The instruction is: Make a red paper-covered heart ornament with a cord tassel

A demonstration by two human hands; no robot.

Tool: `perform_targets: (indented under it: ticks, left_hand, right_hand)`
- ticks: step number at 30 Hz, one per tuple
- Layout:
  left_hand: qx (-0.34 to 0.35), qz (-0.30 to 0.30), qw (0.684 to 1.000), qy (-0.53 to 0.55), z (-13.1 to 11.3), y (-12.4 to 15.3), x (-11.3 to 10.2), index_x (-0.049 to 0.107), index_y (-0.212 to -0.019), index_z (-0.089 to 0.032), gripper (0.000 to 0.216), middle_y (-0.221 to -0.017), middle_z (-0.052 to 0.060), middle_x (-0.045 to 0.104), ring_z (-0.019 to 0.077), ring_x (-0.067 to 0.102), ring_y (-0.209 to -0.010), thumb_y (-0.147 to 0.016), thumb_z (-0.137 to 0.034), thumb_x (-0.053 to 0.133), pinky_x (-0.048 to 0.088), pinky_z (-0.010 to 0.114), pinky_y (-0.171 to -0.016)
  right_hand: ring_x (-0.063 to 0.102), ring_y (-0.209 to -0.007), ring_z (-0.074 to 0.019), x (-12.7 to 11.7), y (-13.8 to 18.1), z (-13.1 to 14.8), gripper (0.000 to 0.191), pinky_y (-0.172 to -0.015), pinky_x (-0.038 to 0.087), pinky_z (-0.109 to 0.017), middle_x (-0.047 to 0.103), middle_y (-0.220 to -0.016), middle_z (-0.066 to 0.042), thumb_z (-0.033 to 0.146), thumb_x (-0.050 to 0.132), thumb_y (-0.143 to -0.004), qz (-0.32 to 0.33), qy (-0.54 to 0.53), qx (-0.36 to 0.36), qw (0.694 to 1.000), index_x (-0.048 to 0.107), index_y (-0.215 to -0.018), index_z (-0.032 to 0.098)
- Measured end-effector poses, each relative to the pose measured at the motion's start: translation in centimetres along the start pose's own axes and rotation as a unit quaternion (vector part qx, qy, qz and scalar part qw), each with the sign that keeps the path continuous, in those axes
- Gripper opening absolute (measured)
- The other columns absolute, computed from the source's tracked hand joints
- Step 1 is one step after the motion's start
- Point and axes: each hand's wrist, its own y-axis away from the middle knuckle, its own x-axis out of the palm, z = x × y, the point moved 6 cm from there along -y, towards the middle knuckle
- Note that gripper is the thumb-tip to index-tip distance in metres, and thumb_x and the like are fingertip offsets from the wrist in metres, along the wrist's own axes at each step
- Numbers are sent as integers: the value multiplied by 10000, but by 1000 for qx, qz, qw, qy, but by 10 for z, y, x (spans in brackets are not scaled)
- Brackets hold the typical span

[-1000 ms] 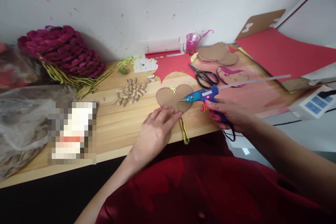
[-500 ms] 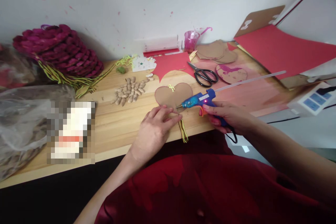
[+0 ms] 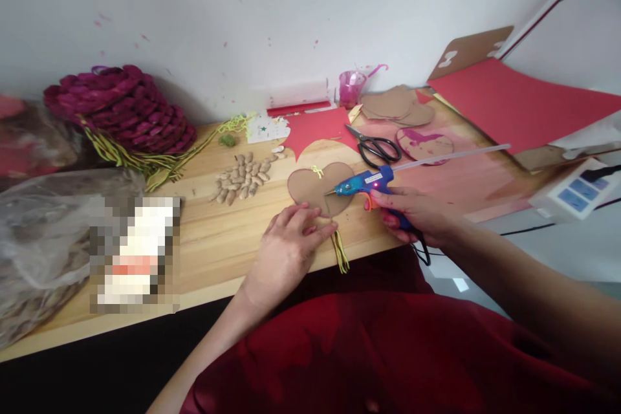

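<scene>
To the left of and beyond the left hand [image 3: 287, 247], a pile of peanuts [image 3: 242, 178] is spread. The left hand's fingers are laid over the near edge of a cardboard heart [image 3: 315, 189]; whether that edge is pinched cannot be told. The cardboard heart, flat just ahead of those fingers, should be found light and stiff yet bendable, best held by its rim. The glue gun [image 3: 365, 184] is clamped by its handle in the right hand [image 3: 417, 210]; a hard, smooth body and a hot tip are to be expected.

Counted: peanuts, too many to be numbered surely; one cardboard heart; one yarn tassel [image 3: 340, 252] just beside the left fingertips; one glue gun; one pair of scissors [image 3: 381, 149] and one painted heart [image 3: 427, 145], both beyond the right hand.
</scene>
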Motion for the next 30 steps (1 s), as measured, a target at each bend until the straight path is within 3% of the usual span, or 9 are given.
perform_targets:
  ticks: [8,19,23,30]
  left_hand:
    - [-5,2,1000,3,1,0,2,715,-1239,-279,474,-1270,103,653,302,553,-1198,-889,-2,555,552,530,-960]
    - [-6,0,1000,14,1,0,2,714,-1229,-280,460,-1254,99,655,301,561,-1194,-889,-8,566,554,542,-950]
    - [-6,-1,1000,16,1,-1,1,712,-1229,-279,473,-1251,98,655,301,567,-1198,-880,1,558,557,540,-948]
    - [-5,-25,999,46,1,-2,-4,668,-1291,-236,467,-1228,107,671,277,611,-1162,-914,-3,518,576,522,-940]
  right_hand:
    - [372,-325,-57,-4,13,-9,389,-279,212,-168,465,-526,74,559,688,-840,49,24,-14,998,508,-792,218]
    - [387,-317,-55,-5,-4,0,329,-284,201,-155,453,-529,80,525,626,-901,13,14,7,1000,525,-849,216]
    - [388,-317,-53,-7,0,-1,365,-288,207,-157,462,-530,77,548,665,-861,39,22,-12,999,519,-827,215]
    - [417,-367,-69,-14,2,4,366,-324,259,-164,471,-540,70,552,697,-831,-34,1,-33,999,524,-860,231]
